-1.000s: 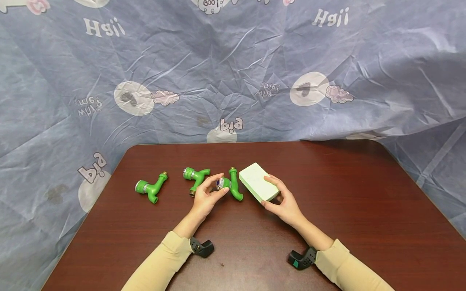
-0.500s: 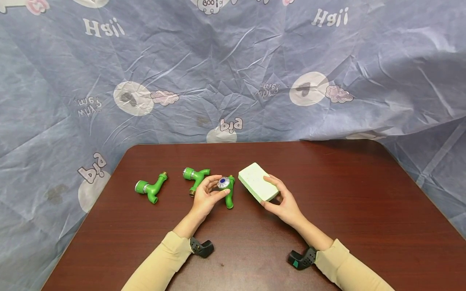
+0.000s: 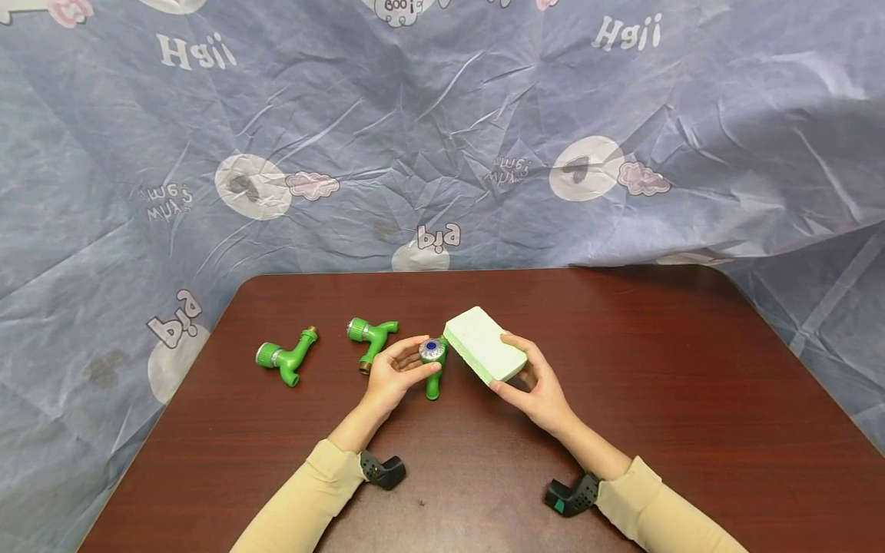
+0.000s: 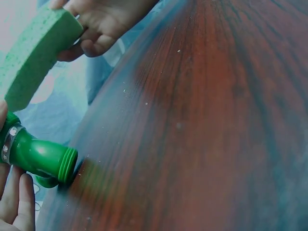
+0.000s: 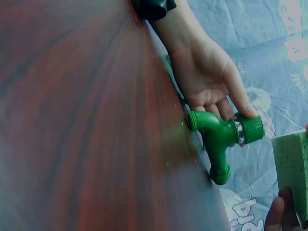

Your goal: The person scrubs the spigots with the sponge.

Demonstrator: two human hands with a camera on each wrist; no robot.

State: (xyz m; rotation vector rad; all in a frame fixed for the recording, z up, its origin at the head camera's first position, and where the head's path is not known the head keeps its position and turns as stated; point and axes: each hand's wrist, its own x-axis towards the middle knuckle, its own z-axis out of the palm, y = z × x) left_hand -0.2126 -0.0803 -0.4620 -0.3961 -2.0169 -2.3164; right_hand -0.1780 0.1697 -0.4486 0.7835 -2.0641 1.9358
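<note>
While the left hand (image 3: 389, 376) pinches the handle of a green tap (image 3: 433, 384) between thumb and fingers, the handle's face looks up and the body runs far to near, spout nearest. The tap sits right of that palm, just beside the sponge (image 3: 484, 346), slanting far-left to near-right, which the right hand (image 3: 542, 388) grips.

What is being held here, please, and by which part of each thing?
The left grip holds a green tap by its round knob; the right grip holds a pale green sponge across its near end.
</note>
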